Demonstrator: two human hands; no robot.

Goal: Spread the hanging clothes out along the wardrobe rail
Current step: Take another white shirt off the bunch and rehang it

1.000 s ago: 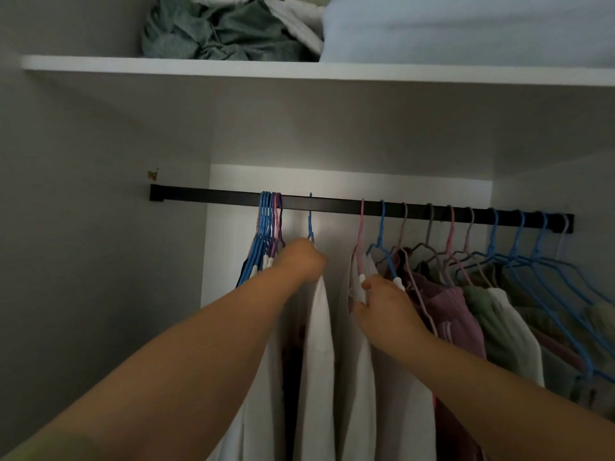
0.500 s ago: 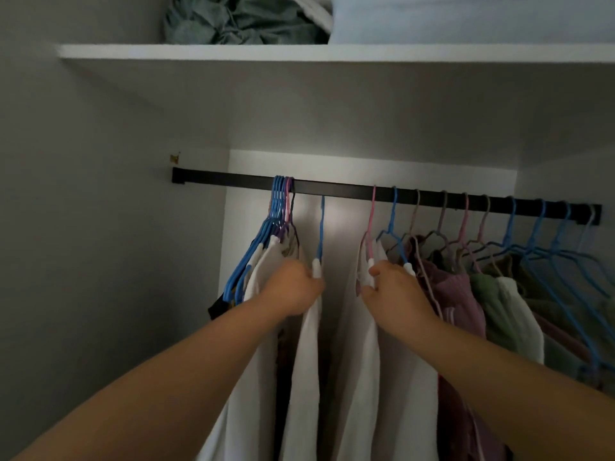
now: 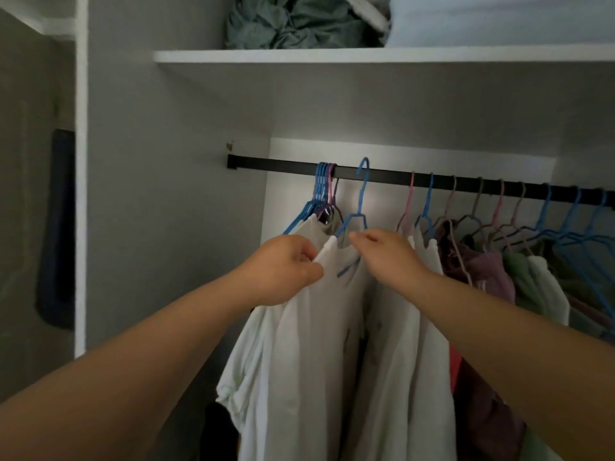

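- Clearly, the step in hand was shifting one white shirt (image 3: 319,327) on its blue hanger (image 3: 357,207) along the black rail (image 3: 382,176), which ran across the middle of the frame from left of centre to the right edge.
- The left hand (image 3: 283,269) was closed, thumb and fingers pinching the shirt's near shoulder; the right hand (image 3: 387,252) had its fingers curled at the collar, though whether they actually gripped cloth I could not tell.
- The hanger's hook looked lifted clear above the rail, so my guess was that it wanted setting down squarely in the open gap, holding the wire rather than just the fabric, lest the shirt slide off.
- Just left of it hung a tight bunch of hangers (image 3: 324,184), blue with a purple one, still crowded together and likely next to be parted.
- To the right, a row of hangers (image 3: 499,201), pink, blue and grey, was already spaced, carrying maroon and green garments.
- A shelf (image 3: 366,56) ran overhead in the upper half of the frame with crumpled green cloth (image 3: 293,21) on it, leaving limited headroom for lifting the hook.
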